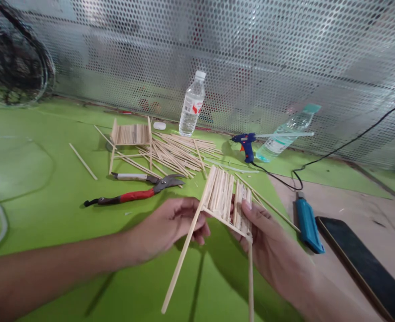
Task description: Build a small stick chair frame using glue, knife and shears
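A small stick frame (219, 194) with a slatted panel and two long legs is held above the green table; a gap splits its slats. My right hand (267, 237) grips its right side, thumb on the slats. At its left edge, my left hand (184, 221) has its fingers curled behind the left leg; what they pinch is partly hidden. Behind them stands a similar stick piece (132, 135), beside a pile of loose sticks (180, 152). Pruning shears (140, 194) with one red handle lie left of the frame.
A water bottle (192, 105) stands by the perforated metal panel (251, 53). A blue glue gun (247, 145) touches or overlaps a tilted green-capped bottle (281, 138); its black cord runs right. A teal tool (307, 223) and a phone (361, 264) lie at right, cables (12, 62) at left.
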Demonstrator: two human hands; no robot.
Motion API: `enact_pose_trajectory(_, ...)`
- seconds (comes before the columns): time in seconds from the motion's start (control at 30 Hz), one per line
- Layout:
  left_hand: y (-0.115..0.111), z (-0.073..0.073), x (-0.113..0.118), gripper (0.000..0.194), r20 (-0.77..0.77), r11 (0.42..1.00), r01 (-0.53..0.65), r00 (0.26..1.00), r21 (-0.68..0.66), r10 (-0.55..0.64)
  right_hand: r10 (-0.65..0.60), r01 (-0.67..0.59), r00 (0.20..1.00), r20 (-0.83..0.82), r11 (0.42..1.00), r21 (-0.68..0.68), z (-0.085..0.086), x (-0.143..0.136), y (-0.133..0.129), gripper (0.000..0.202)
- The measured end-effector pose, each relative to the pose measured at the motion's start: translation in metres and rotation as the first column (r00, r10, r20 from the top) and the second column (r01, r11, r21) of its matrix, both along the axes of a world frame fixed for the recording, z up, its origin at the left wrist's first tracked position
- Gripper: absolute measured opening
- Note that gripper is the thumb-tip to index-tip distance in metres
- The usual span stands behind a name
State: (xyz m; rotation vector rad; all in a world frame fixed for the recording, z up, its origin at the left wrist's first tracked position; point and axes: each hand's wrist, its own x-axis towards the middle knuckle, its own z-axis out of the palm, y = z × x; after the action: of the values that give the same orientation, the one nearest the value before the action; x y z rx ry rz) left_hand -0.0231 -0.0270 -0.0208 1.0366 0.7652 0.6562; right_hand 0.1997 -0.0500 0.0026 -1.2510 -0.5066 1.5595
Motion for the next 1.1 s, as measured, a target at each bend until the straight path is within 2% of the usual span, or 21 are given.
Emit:
enact_pose_trajectory(0.03, 0.0, -0.001, 0.001, 0.011, -0.023, 1.0, -0.005, 1.0, -0.012, 0.004, -0.003, 0.003, 1.0, 0.002, 1.0, 0.005, -0.001, 0.0, 0.0, 0.03)
enact_pose_trajectory(0.07, 0.0, -0.002, 0.001, 0.009, -0.042, 1.0, -0.004, 0.999, -0.013, 0.003, -0.006, 0.006, 1.0, 0.005, 1.0, 0.009, -0.002, 0.001, 0.0, 0.031)
enact_pose_trajectory(0.2, -0.001, 0.004, 0.0, 0.013, -0.125, 0.997, 0.035, 0.992, 0.074, -0.025, -0.028, 0.028, 1.0, 0.012, 1.0, 0.007, -0.004, 0.004, 0.001, 0.035)
enact_pose_trajectory(0.33, -0.003, 0.017, -0.004, 0.022, -0.276, 0.972, 0.16, 0.955, 0.171, -0.109, 0.001, -0.001, 1.0, 0.015, 1.0, 0.012, -0.004, 0.005, 0.002, 0.031)
enact_pose_trajectory(0.4, -0.004, 0.023, -0.005, 0.025, -0.314, 0.951, 0.238, 0.934, 0.199, -0.168, 0.03, -0.03, 0.999, 0.014, 0.999, 0.016, -0.004, 0.004, 0.002, 0.031)
enact_pose_trajectory(0.5, -0.004, 0.027, -0.006, 0.025, -0.35, 0.936, 0.283, 0.916, 0.209, -0.199, 0.036, -0.036, 0.999, -0.002, 0.999, 0.027, -0.003, 0.002, 0.003, 0.034)
enact_pose_trajectory(0.6, -0.005, 0.025, -0.005, 0.028, -0.33, 0.953, 0.241, 0.928, 0.181, -0.172, 0.009, -0.009, 1.0, -0.02, 1.0, 0.02, 0.0, 0.0, 0.005, 0.034)
enact_pose_trajectory(0.73, -0.006, 0.017, -0.006, 0.025, -0.244, 0.983, 0.118, 0.966, 0.142, -0.081, -0.059, 0.059, 0.997, -0.042, 0.998, 0.007, 0.004, 0.001, 0.01, 0.029)
enact_pose_trajectory(0.87, -0.003, 0.007, -0.006, 0.022, -0.153, 0.982, 0.004, 0.988, 0.188, 0.026, -0.126, 0.126, 0.991, -0.047, 0.992, -0.015, 0.003, 0.006, 0.012, 0.021)
enact_pose_trajectory(0.97, -0.002, 0.006, -0.007, 0.018, -0.069, 0.966, -0.089, 0.992, 0.242, 0.109, -0.094, 0.095, 0.994, -0.058, 0.995, 0.015, -0.003, 0.012, 0.013, 0.022)
enact_pose_trajectory(1.1, -0.001, 0.012, -0.01, 0.014, 0.02, 0.947, -0.179, 0.983, 0.267, 0.18, -0.055, 0.057, 0.997, -0.062, 0.998, 0.035, -0.012, 0.018, 0.012, 0.026)
